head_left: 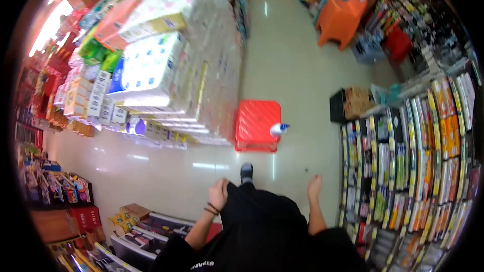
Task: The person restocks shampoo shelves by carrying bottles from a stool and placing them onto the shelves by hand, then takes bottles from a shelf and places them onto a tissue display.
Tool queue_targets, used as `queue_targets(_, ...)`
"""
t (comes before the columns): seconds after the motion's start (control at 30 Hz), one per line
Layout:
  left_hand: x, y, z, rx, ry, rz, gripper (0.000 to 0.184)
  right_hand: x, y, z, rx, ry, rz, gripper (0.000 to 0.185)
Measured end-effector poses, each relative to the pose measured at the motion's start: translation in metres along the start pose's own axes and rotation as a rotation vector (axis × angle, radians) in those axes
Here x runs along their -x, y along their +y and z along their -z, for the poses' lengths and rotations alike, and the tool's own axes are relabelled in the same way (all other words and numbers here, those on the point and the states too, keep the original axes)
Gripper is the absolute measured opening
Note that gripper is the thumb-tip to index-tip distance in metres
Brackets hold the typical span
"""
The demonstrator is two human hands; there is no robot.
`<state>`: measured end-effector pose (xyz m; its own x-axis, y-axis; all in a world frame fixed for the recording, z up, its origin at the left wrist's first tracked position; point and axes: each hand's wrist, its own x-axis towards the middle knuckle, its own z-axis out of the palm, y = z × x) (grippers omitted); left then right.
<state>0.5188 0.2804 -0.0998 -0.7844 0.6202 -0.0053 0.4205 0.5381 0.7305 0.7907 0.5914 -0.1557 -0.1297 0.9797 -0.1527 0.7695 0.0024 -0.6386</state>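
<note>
My left hand (218,194), with dark bands at the wrist, is closed beside the edge of my black clothing (262,211); whether it grips the cloth or anything else is hidden. On the other side, my right hand (314,185) hangs with its fingers curled in and nothing visible in them. A red plastic stool (258,123) stands on the floor ahead of me. On its right edge is a white bottle (276,130) with a blue tip. One of my feet (246,171) is just below the stool.
Stacked packs of tissue paper (151,65) rise left of the stool. Shelves of packaged goods (398,161) run along the right. An orange stool (341,20) stands further up the aisle floor (282,70). Cardboard boxes (357,102) sit by the right shelves; a display rack (136,244) is at lower left.
</note>
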Motion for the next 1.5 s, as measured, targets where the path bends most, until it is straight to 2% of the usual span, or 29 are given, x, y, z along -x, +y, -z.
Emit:
queue_targets(0.03, -0.012, 0.005, 0.004, 0.004, -0.03, -0.033, 0.016, -0.03, 0.028, -0.021, 0.119, 0.016, 0.058, 0.026)
queue_targets(0.07, -0.025, 0.009, 0.006, 0.008, -0.058, -0.074, 0.016, -0.041, 0.007, -0.019, 0.049, -0.021, 0.089, 0.029)
queue_targets(0.13, -0.051, 0.011, -0.002, 0.108, -0.269, -0.194, 0.016, -0.061, -0.017, -0.031, -0.013, -0.179, 0.148, 0.035)
queue_targets(0.17, -0.065, 0.01, -0.009, 0.027, -0.431, -0.229, 0.017, -0.066, -0.03, -0.035, 0.034, -0.289, 0.231, 0.032)
queue_targets(0.23, -0.091, 0.006, -0.028, -0.141, -0.723, -0.312, 0.018, -0.059, -0.07, -0.037, -0.188, -0.593, -0.027, 0.029)
queue_targets(0.33, -0.131, 0.021, -0.053, -0.239, -0.897, -0.426, 0.021, -0.057, -0.052, -0.091, -0.18, -0.647, 0.051, 0.024)
queue_targets(0.43, -0.171, 0.054, -0.087, -0.194, -0.93, -0.393, 0.026, -0.054, -0.02, -0.146, -0.169, -0.73, 0.18, 0.025)
queue_targets(0.47, -0.184, 0.066, -0.102, -0.174, -0.93, -0.39, 0.027, -0.053, -0.061, -0.118, -0.367, -0.925, -0.123, 0.027)
queue_targets(0.5, -0.198, 0.079, -0.117, -0.171, -0.949, -0.293, 0.032, -0.058, -0.065, -0.126, -0.429, -0.974, -0.156, 0.033)
queue_targets(0.6, -0.233, 0.087, -0.177, -0.214, -0.868, -0.228, 0.041, -0.077, -0.08, -0.131, -0.695, -0.821, -0.228, 0.03)
queue_targets(0.7, -0.262, 0.077, -0.234, -0.274, -0.729, -0.271, 0.046, -0.116, -0.081, -0.142, -0.662, -0.784, -0.215, 0.036)
queue_targets(0.73, -0.269, 0.085, -0.244, -0.318, -0.717, -0.248, 0.057, -0.127, -0.079, -0.144, -0.641, -0.756, -0.203, 0.044)
queue_targets(0.8, -0.279, 0.1, -0.262, -0.417, -0.681, -0.242, 0.066, -0.15, -0.075, -0.156, -0.65, -0.699, -0.184, 0.05)
queue_targets(0.83, -0.284, 0.113, -0.268, -0.506, -0.733, -0.128, 0.068, -0.161, -0.073, -0.159, -0.553, -0.707, -0.136, 0.051)
queue_targets(0.93, -0.292, 0.129, -0.289, -0.652, -0.781, -0.017, 0.068, -0.183, -0.068, -0.168, -0.391, -0.68, -0.088, 0.062)
queue_targets(1.0, -0.293, 0.129, -0.3, -0.711, -0.792, -0.044, 0.054, -0.19, -0.065, -0.169, -0.363, -0.724, -0.123, 0.064)
queue_targets(1.07, -0.293, 0.127, -0.309, -0.823, -0.717, -0.097, 0.043, -0.193, -0.065, -0.172, -0.398, -0.738, -0.114, 0.067)
queue_targets(1.13, -0.297, 0.13, -0.31, -0.815, -0.737, -0.148, 0.037, -0.193, -0.065, -0.176, -0.448, -0.734, -0.143, 0.066)
queue_targets(1.23, -0.306, 0.135, -0.298, -0.808, -0.799, -0.245, 0.031, -0.194, -0.087, -0.145, -0.432, -0.856, -0.35, 0.061)
queue_targets(1.33, -0.313, 0.133, -0.283, -0.744, -0.84, -0.376, 0.03, -0.188, -0.109, -0.125, -0.445, -0.839, -0.342, 0.059)
queue_targets(1.37, -0.315, 0.131, -0.278, -0.716, -0.85, -0.422, 0.031, -0.178, -0.099, -0.153, -0.449, -0.691, -0.213, 0.052)
queue_targets(1.43, -0.315, 0.132, -0.264, -0.652, -0.865, -0.511, 0.034, -0.161, -0.084, -0.197, -0.508, -0.559, -0.138, 0.048)
queue_targets(1.5, -0.313, 0.13, -0.247, -0.588, -0.885, -0.604, 0.034, -0.15, -0.092, -0.193, -0.486, -0.497, -0.117, 0.044)
